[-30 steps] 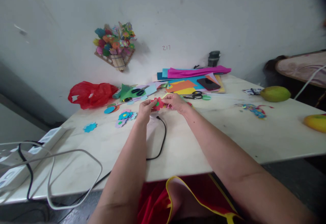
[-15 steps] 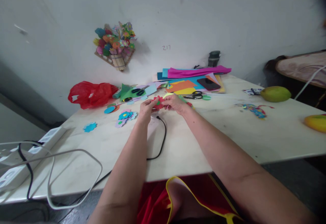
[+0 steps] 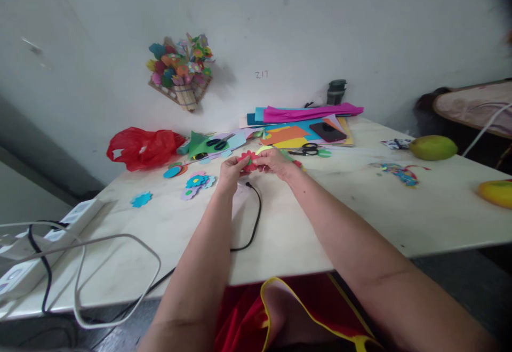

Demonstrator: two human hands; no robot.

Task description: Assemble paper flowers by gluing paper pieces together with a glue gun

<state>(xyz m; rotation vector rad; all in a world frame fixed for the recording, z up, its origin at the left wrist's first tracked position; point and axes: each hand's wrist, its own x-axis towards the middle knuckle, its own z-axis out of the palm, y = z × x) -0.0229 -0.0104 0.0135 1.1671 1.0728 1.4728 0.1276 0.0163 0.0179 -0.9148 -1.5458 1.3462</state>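
A red paper flower [image 3: 250,166] with a green centre is pinched between my two hands over the middle of the table. My left hand [image 3: 232,172] grips its left side, thumb near the centre. My right hand [image 3: 275,162] holds the right side with bent fingers, which hide part of the petals. To the left of my hands lie stacked paper flowers [image 3: 197,182] in blue, pink and lilac. A blue paper flower [image 3: 141,199] rests farther left, and paper discs [image 3: 172,172] are behind it. Black-handled scissors [image 3: 306,150] lie just beyond my right hand.
Coloured paper sheets [image 3: 288,136] and a phone [image 3: 328,132] lie at the back. A red plastic bag [image 3: 144,148] sits back left. A power strip [image 3: 78,213] with cables occupies the left edge; a black cable [image 3: 258,218] crosses the front. A green mango [image 3: 433,148] stands at right.
My left thumb has shifted slightly over the green centre of the red paper flower. Both hands keep their hold, and everything else stays in place.
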